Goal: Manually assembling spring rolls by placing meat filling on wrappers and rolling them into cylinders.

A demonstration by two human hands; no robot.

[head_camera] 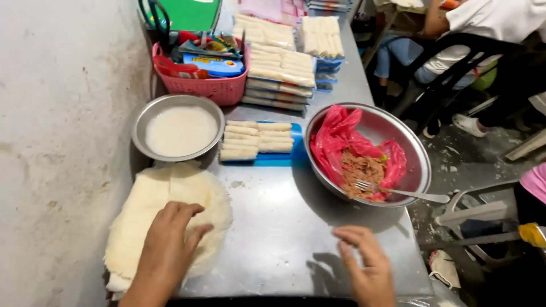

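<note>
My left hand (168,244) lies flat on a stack of thin round white wrappers (142,204) at the near left of the metal table (273,227), fingers spread on the top sheet. Over bare table at the near right hovers my right hand (367,264), fingers loosely curled, holding nothing. A large steel bowl (412,153) lined with a red plastic bag holds brown minced filling (361,170) and a fork (398,191). A blue tray (284,160) carries several rolled white spring rolls (256,138).
A steel bowl of white liquid (179,129) stands behind the wrappers. Farther back are a pink basket (210,88) of packets and stacked trays of finished rolls (281,71). A wall runs along the left. A person sits on a black chair (449,62) at the far right.
</note>
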